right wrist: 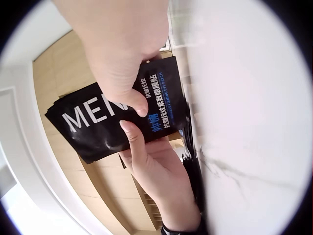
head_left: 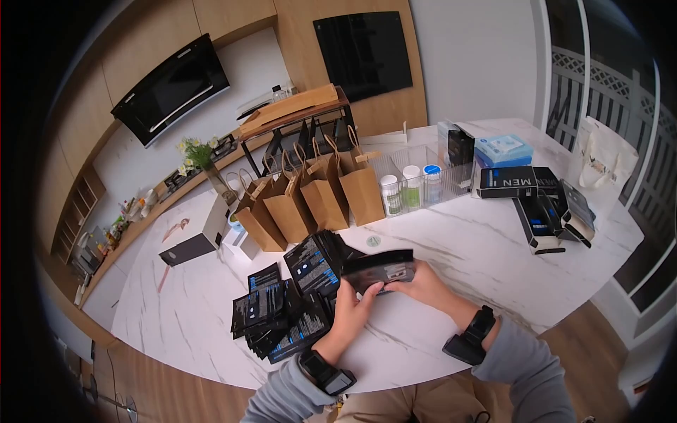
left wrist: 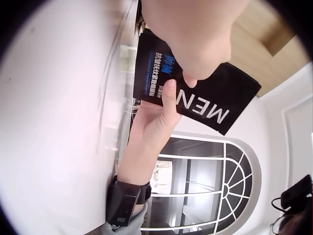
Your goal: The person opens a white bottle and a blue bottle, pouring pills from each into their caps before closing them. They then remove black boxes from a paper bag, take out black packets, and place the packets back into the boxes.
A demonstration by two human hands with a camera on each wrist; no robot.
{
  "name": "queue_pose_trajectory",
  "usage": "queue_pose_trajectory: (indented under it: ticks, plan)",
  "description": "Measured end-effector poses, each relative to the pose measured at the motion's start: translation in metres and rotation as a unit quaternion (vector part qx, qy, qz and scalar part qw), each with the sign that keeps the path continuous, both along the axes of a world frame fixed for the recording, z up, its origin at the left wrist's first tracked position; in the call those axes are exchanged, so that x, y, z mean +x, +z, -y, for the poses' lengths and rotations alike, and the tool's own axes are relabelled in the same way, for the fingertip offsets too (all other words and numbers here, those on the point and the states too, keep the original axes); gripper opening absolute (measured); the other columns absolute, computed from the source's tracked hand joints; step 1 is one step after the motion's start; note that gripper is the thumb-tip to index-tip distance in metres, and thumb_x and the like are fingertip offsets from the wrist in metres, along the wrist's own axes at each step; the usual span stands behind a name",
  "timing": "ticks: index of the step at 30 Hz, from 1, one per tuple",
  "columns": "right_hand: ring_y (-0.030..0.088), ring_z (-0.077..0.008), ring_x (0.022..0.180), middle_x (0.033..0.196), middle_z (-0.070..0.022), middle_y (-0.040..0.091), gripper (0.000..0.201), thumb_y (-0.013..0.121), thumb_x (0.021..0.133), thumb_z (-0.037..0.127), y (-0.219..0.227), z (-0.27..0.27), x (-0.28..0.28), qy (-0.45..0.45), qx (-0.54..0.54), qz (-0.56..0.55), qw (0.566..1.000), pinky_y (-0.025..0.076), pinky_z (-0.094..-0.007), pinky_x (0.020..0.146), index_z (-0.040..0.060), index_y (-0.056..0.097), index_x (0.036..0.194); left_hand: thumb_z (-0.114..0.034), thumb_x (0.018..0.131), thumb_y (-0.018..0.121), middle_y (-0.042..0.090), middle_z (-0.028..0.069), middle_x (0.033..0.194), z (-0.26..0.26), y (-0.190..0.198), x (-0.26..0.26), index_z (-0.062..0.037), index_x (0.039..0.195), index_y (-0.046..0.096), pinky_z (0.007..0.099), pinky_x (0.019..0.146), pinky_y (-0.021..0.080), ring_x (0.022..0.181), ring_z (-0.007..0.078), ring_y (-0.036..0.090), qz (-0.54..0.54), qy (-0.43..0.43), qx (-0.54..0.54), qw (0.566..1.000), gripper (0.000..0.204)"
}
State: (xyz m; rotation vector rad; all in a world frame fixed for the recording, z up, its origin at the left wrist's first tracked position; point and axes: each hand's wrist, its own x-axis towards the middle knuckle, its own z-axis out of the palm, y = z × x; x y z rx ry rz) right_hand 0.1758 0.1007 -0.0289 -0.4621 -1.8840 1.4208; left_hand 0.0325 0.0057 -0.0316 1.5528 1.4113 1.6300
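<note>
My left hand (head_left: 352, 309) and right hand (head_left: 428, 287) together hold a small stack of black eye-patch sachets (head_left: 379, 268) above the table's near side. Both thumbs press on the face toward me, and the other fingers go behind it, mostly hidden. White "MEN" lettering shows on the front sachet (left wrist: 234, 93) in the left wrist view. In the right wrist view several sachet edges fan out at one end of the stack (right wrist: 93, 142). Left of my hands, a loose pile of like black sachets (head_left: 310, 264) lies on the marble-patterned table (head_left: 423, 338).
Behind the pile stand several brown paper bags (head_left: 324, 190). A clear bin (head_left: 451, 180) beside them holds bottles. Opened black boxes (head_left: 539, 218) lie at the right, near a blue pack (head_left: 504, 148) and a white bag (head_left: 603, 158). A white-and-grey box (head_left: 194, 229) stands left.
</note>
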Motion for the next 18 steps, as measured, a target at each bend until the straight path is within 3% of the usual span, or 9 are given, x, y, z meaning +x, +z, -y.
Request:
queue_pose_trajectory:
  ticks: [2, 4, 8, 10, 11, 14, 16, 18]
  plan:
    - [0.056, -0.0172, 0.09, 0.097, -0.0105, 0.062, 0.041, 0.071, 0.069, 0.009, -0.009, -0.006, -0.002, -0.004, -0.009, 0.008, 1.0, 0.043, -0.0301, 0.081, -0.0012, 0.055, 0.105, 0.002, 0.082, 0.056, 0.045, 0.0099, 0.118, -0.003, -0.004, 0.0, 0.0002, 0.125, 0.03, 0.0272, 0.093, 0.035, 0.109, 0.0152, 0.043, 0.053, -0.003, -0.004, 0.999, 0.051]
    - [0.057, -0.0173, 0.088, 0.096, -0.0109, 0.063, 0.039, 0.072, 0.069, 0.01, -0.014, -0.011, -0.003, 0.018, -0.03, 0.021, 0.999, 0.044, -0.0304, 0.08, -0.0015, 0.055, 0.103, -0.001, 0.081, 0.059, 0.048, 0.0102, 0.115, -0.006, -0.009, -0.003, 0.0008, 0.122, 0.034, 0.0274, 0.091, 0.037, 0.105, 0.015, 0.047, -0.02, 0.028, -0.029, 0.999, 0.048]
    - [0.058, -0.0173, 0.085, 0.092, -0.0106, 0.063, 0.04, 0.072, 0.069, 0.012, -0.004, -0.007, 0.001, -0.005, 0.001, 0.029, 1.0, 0.044, -0.0309, 0.078, -0.002, 0.055, 0.102, -0.003, 0.08, 0.061, 0.051, 0.011, 0.112, -0.001, -0.004, -0.007, 0.0009, 0.122, 0.034, 0.0272, 0.088, 0.039, 0.101, 0.0143, 0.049, -0.062, 0.041, -0.076, 0.994, 0.05]
    - [0.058, -0.0174, 0.083, 0.089, -0.0102, 0.064, 0.04, 0.072, 0.07, 0.013, -0.002, -0.008, 0.002, 0.004, 0.035, 0.053, 0.998, 0.045, -0.0309, 0.076, -0.0026, 0.055, 0.102, -0.014, 0.076, 0.067, 0.057, 0.0203, 0.093, 0.001, 0.001, -0.007, 0.0, 0.12, 0.035, 0.0283, 0.077, 0.044, 0.082, 0.0262, 0.057, -0.069, 0.072, -0.124, 0.987, 0.056]
    - [0.058, -0.0174, 0.083, 0.089, -0.0102, 0.064, 0.04, 0.072, 0.07, 0.013, -0.002, -0.008, 0.002, 0.004, 0.035, 0.053, 0.998, 0.045, -0.0309, 0.076, -0.0026, 0.055, 0.102, -0.014, 0.076, 0.067, 0.057, 0.0203, 0.093, 0.002, 0.003, -0.006, 0.0, 0.12, 0.035, 0.0283, 0.077, 0.044, 0.082, 0.0262, 0.057, -0.069, 0.071, -0.124, 0.987, 0.056]
    - [0.058, -0.016, 0.082, 0.09, -0.0088, 0.064, 0.037, 0.071, 0.071, 0.012, -0.006, -0.01, 0.002, 0.009, 0.027, 0.043, 0.999, 0.045, -0.0297, 0.075, -0.0025, 0.055, 0.102, -0.014, 0.077, 0.066, 0.057, 0.0189, 0.095, 0.001, 0.002, -0.004, 0.0006, 0.117, 0.038, 0.0268, 0.072, 0.046, 0.082, 0.0203, 0.057, -0.101, 0.089, -0.121, 0.984, 0.051]
    - [0.055, -0.0111, 0.084, 0.093, -0.0047, 0.062, 0.031, 0.07, 0.074, 0.012, -0.011, -0.013, 0.001, 0.073, -0.064, -0.015, 0.995, 0.044, -0.0268, 0.076, -0.0008, 0.058, 0.099, -0.013, 0.081, 0.063, 0.056, 0.0145, 0.099, -0.005, -0.007, -0.005, -0.0005, 0.115, 0.04, 0.0257, 0.066, 0.046, 0.084, 0.0142, 0.056, -0.061, 0.05, -0.002, 0.997, 0.043]
    - [0.054, -0.0103, 0.086, 0.097, -0.0041, 0.061, 0.031, 0.068, 0.075, 0.012, -0.006, -0.01, 0.001, 0.088, -0.103, -0.024, 0.99, 0.044, -0.0263, 0.077, -0.0001, 0.057, 0.102, -0.012, 0.083, 0.06, 0.052, 0.012, 0.106, -0.007, -0.007, -0.009, -0.0027, 0.117, 0.037, 0.0248, 0.064, 0.047, 0.085, 0.0137, 0.055, -0.04, 0.014, -0.011, 0.999, 0.042]
